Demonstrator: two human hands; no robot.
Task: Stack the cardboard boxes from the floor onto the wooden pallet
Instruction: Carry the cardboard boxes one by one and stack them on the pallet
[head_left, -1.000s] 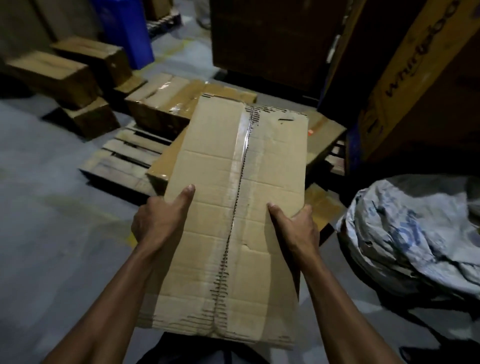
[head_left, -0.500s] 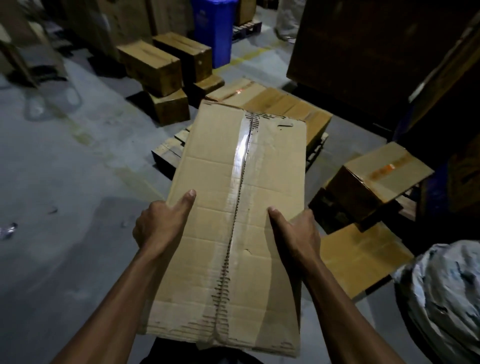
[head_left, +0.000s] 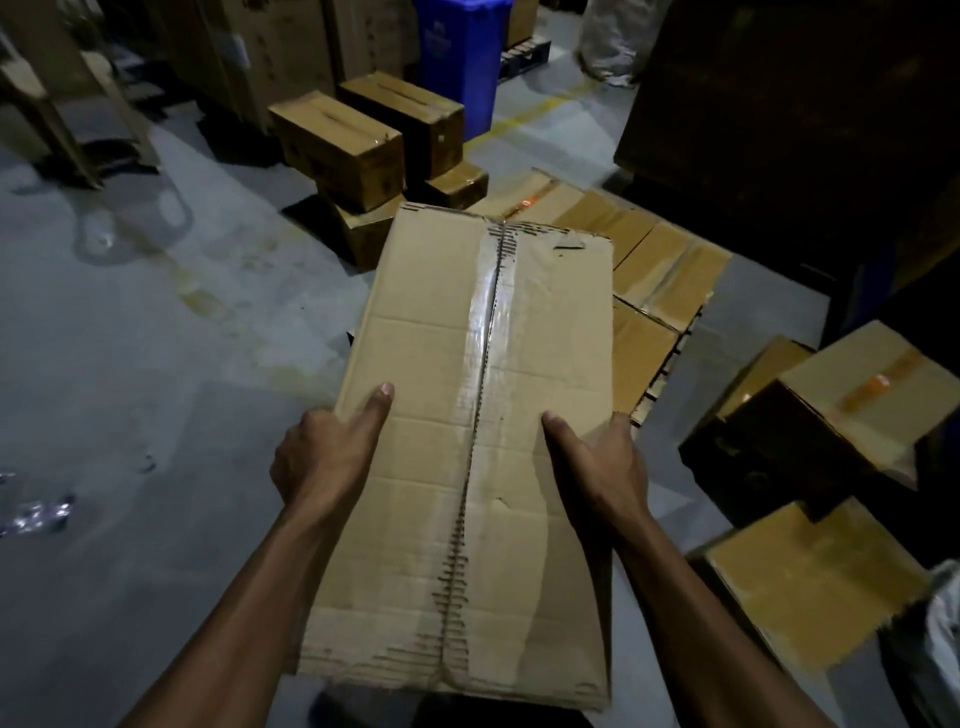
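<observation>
I carry a long taped cardboard box (head_left: 467, 332) in front of me, above the floor. My left hand (head_left: 324, 457) grips its left edge with the thumb laid on top. My right hand (head_left: 602, 467) grips the right edge the same way. Beyond the box lies the wooden pallet (head_left: 667, 364), mostly hidden, with several flat boxes (head_left: 670, 265) on it. More boxes (head_left: 852, 415) sit on the floor at the right.
A pile of brown boxes (head_left: 353, 140) stands at the back, left of the pallet. A blue bin (head_left: 457, 57) is behind them. Tall dark cartons (head_left: 779, 104) rise at the back right. A pale sack (head_left: 945, 613) shows at the right edge. Grey floor (head_left: 130, 364) spreads left.
The view has swung left: the pallet and its boxes slid right and nearer, the sack moved almost out of frame. Both hands keep the same hold on the box.
</observation>
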